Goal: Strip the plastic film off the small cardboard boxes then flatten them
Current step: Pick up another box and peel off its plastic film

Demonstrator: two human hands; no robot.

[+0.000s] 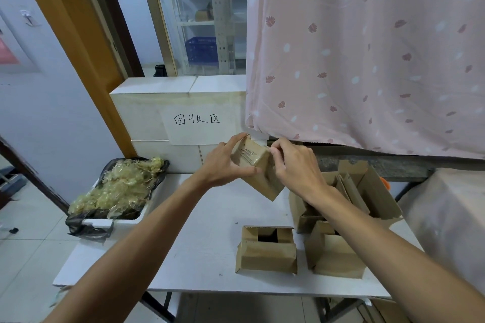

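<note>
A small cardboard box (258, 165) is held tilted in the air above the white table (204, 231). Clear plastic film with wrinkles covers its upper face. My left hand (225, 162) grips the box from the left, thumb along its lower edge and fingers over the top corner. My right hand (294, 165) holds the right side, its thumb and fingertips pinching at the film on the upper right edge. Another small box (266, 250) with open flaps lies on the table in front.
A bin lined with a black bag (115, 191), heaped with yellowish stripped film, sits at the table's left end. More cardboard boxes (338, 252) and a larger open carton (367, 189) stand at the right. A pink curtain (367, 47) hangs behind.
</note>
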